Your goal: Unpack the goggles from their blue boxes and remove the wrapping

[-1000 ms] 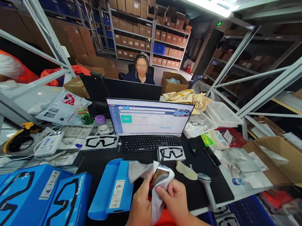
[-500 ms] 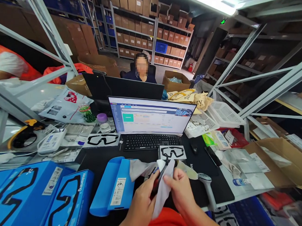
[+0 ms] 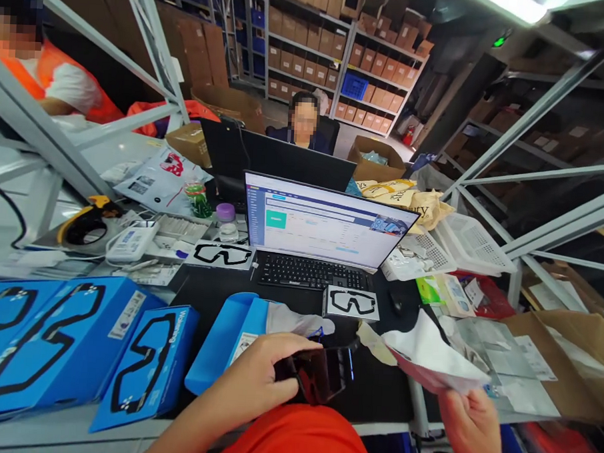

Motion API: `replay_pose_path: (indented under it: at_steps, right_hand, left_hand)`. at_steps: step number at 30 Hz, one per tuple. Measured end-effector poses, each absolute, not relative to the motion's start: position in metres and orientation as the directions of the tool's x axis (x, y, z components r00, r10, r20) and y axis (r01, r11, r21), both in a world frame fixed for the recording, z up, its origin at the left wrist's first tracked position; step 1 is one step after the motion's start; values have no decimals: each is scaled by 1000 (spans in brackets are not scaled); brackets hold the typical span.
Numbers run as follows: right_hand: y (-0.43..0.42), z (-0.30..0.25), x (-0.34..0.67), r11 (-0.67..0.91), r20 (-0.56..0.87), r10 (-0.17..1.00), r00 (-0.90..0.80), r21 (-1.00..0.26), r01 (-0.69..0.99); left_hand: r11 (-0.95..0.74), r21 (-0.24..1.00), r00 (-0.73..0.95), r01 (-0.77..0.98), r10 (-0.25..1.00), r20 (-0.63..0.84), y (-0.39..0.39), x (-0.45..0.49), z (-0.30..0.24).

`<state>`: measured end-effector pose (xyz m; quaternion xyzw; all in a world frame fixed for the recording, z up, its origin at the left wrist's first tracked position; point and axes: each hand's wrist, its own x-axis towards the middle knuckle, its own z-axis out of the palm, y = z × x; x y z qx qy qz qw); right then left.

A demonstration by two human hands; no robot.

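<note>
My left hand (image 3: 268,368) is closed around a pair of sunglasses (image 3: 320,374) with a wide dark lens, held low near the table's front edge. Off to the right, my right hand (image 3: 471,421) pinches the lower corner of a limp white cloth (image 3: 429,352) with a pinkish underside. An open blue box (image 3: 224,340) lies just beyond my left forearm. Across its right end spreads a grey cloth pouch (image 3: 298,320). Between the sunglasses and the white cloth rests a yellowish clear piece (image 3: 377,343). The cloth covers part of a scanner, whose grey handle (image 3: 417,402) shows below.
Blue boxes with glasses pictures (image 3: 148,367) stand at the left. A monitor (image 3: 327,224), keyboard (image 3: 312,274), small glasses box (image 3: 351,303) and mouse (image 3: 395,301) sit ahead. At the right is an open carton (image 3: 577,339). Beyond the monitors sits a person (image 3: 304,126); another is at the left.
My hands have moved apart. The right one has carried the cloth away to the right, and the sunglasses now show uncovered in my left hand. The view has turned slightly left.
</note>
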<state>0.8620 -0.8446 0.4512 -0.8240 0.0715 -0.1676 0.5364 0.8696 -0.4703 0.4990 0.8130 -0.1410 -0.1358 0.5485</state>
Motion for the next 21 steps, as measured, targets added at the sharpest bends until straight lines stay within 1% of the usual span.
replay_pose_path:
  at_steps: [1, 2, 4, 6, 7, 8, 10, 14, 16, 18, 21]
  right_hand:
    - [-848, 455, 861, -463, 245, -259, 934, -880, 103]
    - [-848, 460, 861, -500, 283, -183, 941, -851, 159]
    - [-839, 472, 863, -525, 327, 37, 944, -798, 297]
    - [-824, 486, 869, -480, 324, 269, 907, -771, 418]
    - [-814, 493, 872, -446, 313, 355, 881, -772, 454]
    - [-805, 499, 876, -417, 295, 417, 860, -779, 469]
    - [-787, 507, 882, -375, 246, 493, 835, -806, 459]
    - [-765, 504, 886, -329, 126, 555, 823, -875, 355]
    - [-762, 497, 886, -300, 107, 548, 829, -901, 314]
    - [-764, 492, 887, -269, 157, 462, 873, -913, 307]
    - [-770, 492, 893, -254, 273, 252, 928, -907, 336]
  left_hand:
    - [-341, 936, 902, -92, -426, -67, -470, 870, 504]
    - [-327, 940, 881, -102, -468, -68, -470, 870, 507]
    - [-312, 942, 851, -120, -522, -64, -470, 871, 510]
    - [-316, 939, 838, -137, -542, -61, -470, 871, 509]
    - [-320, 937, 836, -144, -546, -58, -471, 871, 508]
    - [-322, 934, 837, -153, -545, -51, -471, 870, 506]
    - [-319, 931, 841, -176, -540, -26, -472, 870, 502]
    - [-281, 931, 842, -232, -538, 48, -475, 872, 500]
    - [-266, 933, 841, -244, -537, 66, -476, 873, 500]
    - [-259, 935, 848, -243, -525, 75, -476, 875, 501]
    - [-254, 939, 853, -234, -517, 73, -474, 878, 500]
